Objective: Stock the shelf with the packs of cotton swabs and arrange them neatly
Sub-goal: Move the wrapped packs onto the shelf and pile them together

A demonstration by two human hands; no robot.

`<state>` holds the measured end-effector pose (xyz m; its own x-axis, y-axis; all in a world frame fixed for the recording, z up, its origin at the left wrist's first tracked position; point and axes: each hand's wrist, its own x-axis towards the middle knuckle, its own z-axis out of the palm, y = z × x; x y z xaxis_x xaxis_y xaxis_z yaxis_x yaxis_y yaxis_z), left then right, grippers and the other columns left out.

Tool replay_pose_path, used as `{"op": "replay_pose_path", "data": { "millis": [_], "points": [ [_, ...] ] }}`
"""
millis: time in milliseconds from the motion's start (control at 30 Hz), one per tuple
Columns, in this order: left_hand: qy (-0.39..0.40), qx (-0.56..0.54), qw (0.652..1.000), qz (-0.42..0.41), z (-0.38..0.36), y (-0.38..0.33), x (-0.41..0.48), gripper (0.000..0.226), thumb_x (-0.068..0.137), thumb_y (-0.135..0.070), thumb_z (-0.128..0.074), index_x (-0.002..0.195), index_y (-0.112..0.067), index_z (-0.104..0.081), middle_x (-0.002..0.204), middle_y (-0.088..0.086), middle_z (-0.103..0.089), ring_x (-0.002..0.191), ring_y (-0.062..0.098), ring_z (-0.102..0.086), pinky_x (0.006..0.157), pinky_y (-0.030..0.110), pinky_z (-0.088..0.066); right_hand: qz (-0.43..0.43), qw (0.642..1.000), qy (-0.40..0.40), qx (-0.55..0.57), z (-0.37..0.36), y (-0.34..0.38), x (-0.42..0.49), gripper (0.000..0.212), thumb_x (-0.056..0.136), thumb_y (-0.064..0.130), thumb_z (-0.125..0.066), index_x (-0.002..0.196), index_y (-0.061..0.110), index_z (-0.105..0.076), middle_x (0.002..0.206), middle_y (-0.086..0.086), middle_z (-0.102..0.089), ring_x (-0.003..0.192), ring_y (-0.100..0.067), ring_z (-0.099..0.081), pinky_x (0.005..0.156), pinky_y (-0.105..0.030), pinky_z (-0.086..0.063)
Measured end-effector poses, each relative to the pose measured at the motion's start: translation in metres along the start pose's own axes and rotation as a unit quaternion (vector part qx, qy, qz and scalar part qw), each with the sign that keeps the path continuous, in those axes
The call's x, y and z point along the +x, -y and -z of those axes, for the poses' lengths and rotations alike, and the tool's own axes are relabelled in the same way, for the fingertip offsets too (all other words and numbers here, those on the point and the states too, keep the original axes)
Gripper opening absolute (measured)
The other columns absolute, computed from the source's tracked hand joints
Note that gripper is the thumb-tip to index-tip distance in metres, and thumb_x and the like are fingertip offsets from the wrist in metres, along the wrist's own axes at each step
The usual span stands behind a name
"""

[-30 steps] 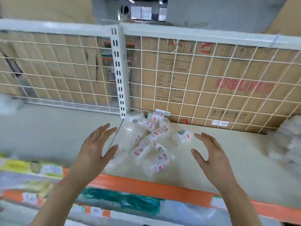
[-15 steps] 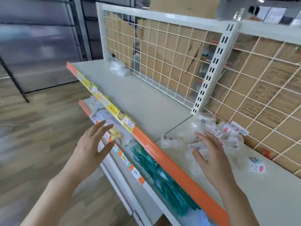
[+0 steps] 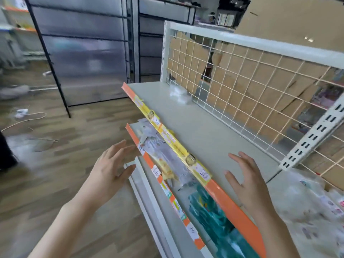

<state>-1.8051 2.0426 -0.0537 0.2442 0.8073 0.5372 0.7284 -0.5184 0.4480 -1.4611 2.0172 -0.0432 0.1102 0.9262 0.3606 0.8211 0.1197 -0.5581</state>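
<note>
A heap of clear cotton swab packs with red and white labels lies on the grey shelf at the right edge of view, blurred. A smaller clump of clear packs lies far back on the same shelf against the wire grid. My right hand hovers over the bare shelf left of the heap, fingers spread, holding nothing. My left hand hangs in the air off the shelf's front, level with the lower shelf, fingers straight and empty.
A white wire grid backs the shelf, with a slotted upright at the right. The orange front rail carries yellow price tags. The lower shelf holds clear and teal packets. Wood floor with litter lies left.
My view has swung left along the shelf, so the heap has slid to the right edge. My right hand has come off the heap. Both hands stay empty.
</note>
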Motion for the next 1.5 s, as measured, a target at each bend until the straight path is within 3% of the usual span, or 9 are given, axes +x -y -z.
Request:
{"op": "replay_pose_path", "data": {
  "millis": [67,200,333,533,733,867,1000,1367,1500],
  "points": [
    [-0.001,0.006,1.0,-0.001,0.007,0.03,0.011,0.045,0.084,-0.039,-0.047,0.124,-0.02,-0.055,0.128,-0.027,-0.034,0.126,0.012,-0.036,0.1,0.019,-0.028,-0.006,1.0,-0.008,-0.001,-0.02,0.015,0.016,0.041,0.088,0.025,-0.061,0.128,0.026,-0.053,0.144,-0.001,-0.037,0.133,-0.018,-0.035,0.1,-0.036,-0.034],
    [0.013,0.013,0.999,0.026,0.02,0.079,0.037,0.049,0.084,-0.041,-0.046,0.125,-0.019,-0.056,0.131,0.002,-0.05,0.125,0.012,-0.035,0.096,0.032,-0.033,-0.018,0.999,-0.02,-0.018,-0.053,0.04,0.045,0.039,0.09,0.027,-0.061,0.128,0.024,-0.054,0.144,-0.001,-0.038,0.132,-0.019,-0.037,0.095,-0.031,-0.033],
    [0.037,0.005,0.999,0.015,0.024,0.121,0.066,0.045,0.083,-0.037,-0.05,0.127,-0.031,-0.047,0.133,-0.004,-0.045,0.122,0.015,-0.039,0.096,0.034,-0.034,-0.037,0.999,-0.016,-0.031,-0.08,0.055,0.065,0.04,0.089,0.023,-0.062,0.128,0.025,-0.053,0.144,0.001,-0.038,0.132,-0.016,-0.036,0.097,-0.031,-0.033],
    [0.043,0.022,0.999,0.014,0.01,0.168,0.095,0.046,0.084,-0.044,-0.042,0.127,-0.027,-0.048,0.133,-0.002,-0.046,0.116,0.018,-0.041,0.091,0.036,-0.037,-0.058,0.997,0.004,-0.05,-0.112,0.054,0.098,0.04,0.088,0.021,-0.062,0.127,0.023,-0.055,0.141,0.0,-0.042,0.13,-0.017,-0.039,0.094,-0.026,-0.03],
    [0.063,0.023,0.997,0.032,-0.012,0.209,0.142,0.05,0.082,-0.044,-0.042,0.125,-0.021,-0.054,0.134,0.001,-0.048,0.117,0.018,-0.042,0.093,0.036,-0.035,-0.076,0.996,-0.007,-0.052,-0.142,0.042,0.154,0.042,0.088,0.02,-0.063,0.128,0.024,-0.053,0.14,0.001,-0.043,0.131,-0.017,-0.038,0.099,-0.033,-0.033],
    [0.084,0.035,0.995,0.053,-0.027,0.235,0.192,0.059,0.081,-0.05,-0.04,0.127,-0.016,-0.056,0.136,0.007,-0.049,0.121,0.029,-0.048,0.095,0.038,-0.037,-0.081,0.995,-0.016,-0.051,-0.16,0.027,0.203,0.043,0.086,0.018,-0.065,0.128,0.021,-0.055,0.139,-0.004,-0.045,0.13,-0.021,-0.041,0.099,-0.036,-0.035],
    [0.083,0.024,0.995,0.056,-0.04,0.249,0.25,0.05,0.084,-0.048,-0.042,0.128,-0.025,-0.052,0.136,0.005,-0.049,0.122,0.028,-0.047,0.096,0.04,-0.037,-0.083,0.995,-0.028,-0.048,-0.17,0.015,0.255,0.043,0.086,0.018,-0.066,0.127,0.021,-0.055,0.139,-0.003,-0.046,0.13,-0.021,-0.041,0.099,-0.035,-0.034],
    [0.153,-0.032,0.987,0.022,-0.119,0.281,0.361,0.06,0.083,-0.053,-0.044,0.133,-0.021,-0.051,0.142,0.002,-0.044,0.126,0.026,-0.046,0.1,0.039,-0.037,-0.097,0.993,-0.022,-0.055,-0.197,-0.004,0.34,0.043,0.088,0.023,-0.063,0.129,0.022,-0.052,0.14,0.001,-0.045,0.133,-0.016,-0.036,0.101,-0.032,-0.033],
    [0.198,-0.047,0.979,-0.015,-0.161,0.287,0.409,0.074,0.077,-0.063,-0.03,0.135,-0.021,-0.048,0.144,0.002,-0.042,0.129,0.027,-0.042,0.102,0.04,-0.034,-0.132,0.989,-0.014,-0.065,-0.218,-0.008,0.365,0.045,0.089,0.028,-0.06,0.133,0.024,-0.048,0.141,0.003,-0.043,0.132,-0.014,-0.036,0.103,-0.035,-0.036]
  ]
}}
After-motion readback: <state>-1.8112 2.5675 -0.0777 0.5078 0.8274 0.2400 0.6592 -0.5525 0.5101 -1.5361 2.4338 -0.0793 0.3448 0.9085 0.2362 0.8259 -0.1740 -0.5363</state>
